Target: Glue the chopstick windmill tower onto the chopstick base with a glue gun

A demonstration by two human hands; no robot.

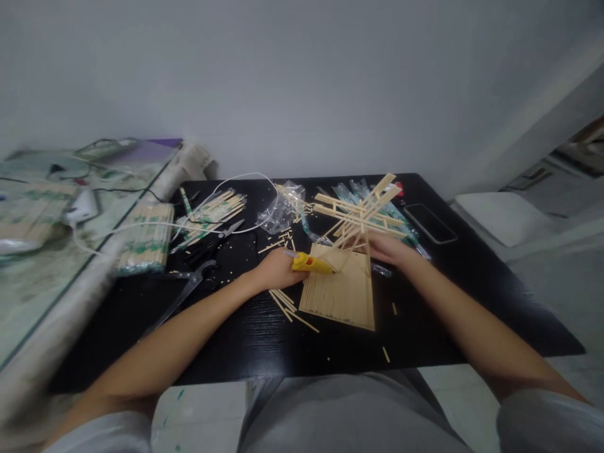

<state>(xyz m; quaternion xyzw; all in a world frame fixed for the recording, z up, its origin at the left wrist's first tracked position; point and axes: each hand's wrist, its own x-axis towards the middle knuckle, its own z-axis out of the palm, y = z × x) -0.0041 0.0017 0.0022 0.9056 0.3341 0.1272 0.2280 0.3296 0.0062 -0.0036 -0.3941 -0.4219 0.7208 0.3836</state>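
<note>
My left hand (277, 270) is closed around a yellow hot glue gun (312, 263), whose tip points right, over a flat panel of wooden sticks (342, 296). The panel is made of thin sticks laid side by side. From its far end rises a windmill-like frame of crossed sticks (362, 212). My right hand (384, 246) grips this stick model from behind, near the base of the crossed frame; its fingertips are partly hidden by the sticks.
Scissors (231, 229) and large shears (189, 286) lie at the left. Bundles of wrapped chopsticks (146, 238) are beside them. A white cable (189, 225) loops across the table. Loose sticks (285, 302), plastic wrappers (283, 207) and a phone (430, 223) lie around the model.
</note>
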